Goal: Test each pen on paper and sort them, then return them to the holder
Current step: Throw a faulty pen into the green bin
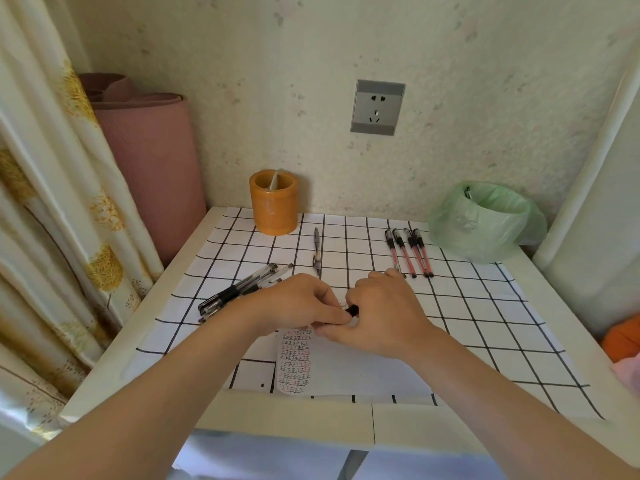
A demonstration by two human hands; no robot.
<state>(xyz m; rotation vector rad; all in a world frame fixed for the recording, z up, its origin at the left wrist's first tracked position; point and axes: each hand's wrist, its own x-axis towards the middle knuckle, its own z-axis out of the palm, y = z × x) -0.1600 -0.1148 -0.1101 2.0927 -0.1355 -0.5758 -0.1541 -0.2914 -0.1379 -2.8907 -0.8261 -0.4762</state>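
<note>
Pens lie in three groups on a small white table point(450, 424) covered with a white cloth point(485, 323) gridded in black lines. At the left, a loose cluster of black pens point(239, 292) lies slanted, just beside the left hand. Near the middle a single grey pen point(316, 251) lies alone, pointing toward the wall. At the right, four red pens point(408, 252) lie side by side in a neat row. Both bare hands meet at the centre, above a sheet of paper point(363, 372) bearing rows of small black and red test marks. The left hand point(298, 303) and the right hand point(381, 313) both have their fingers curled, pinching a black-ended pen point(352, 310) between them; only its short dark end shows. An orange pen holder point(273, 206) stands upright at the back of the table, against the wall. A small bin lined with a green bag point(485, 223) sits at the back right corner. A pink rolled mat point(152, 161) stands left of the table beside a patterned curtain point(52, 202), and a grey wall socket point(377, 107) is above.
</note>
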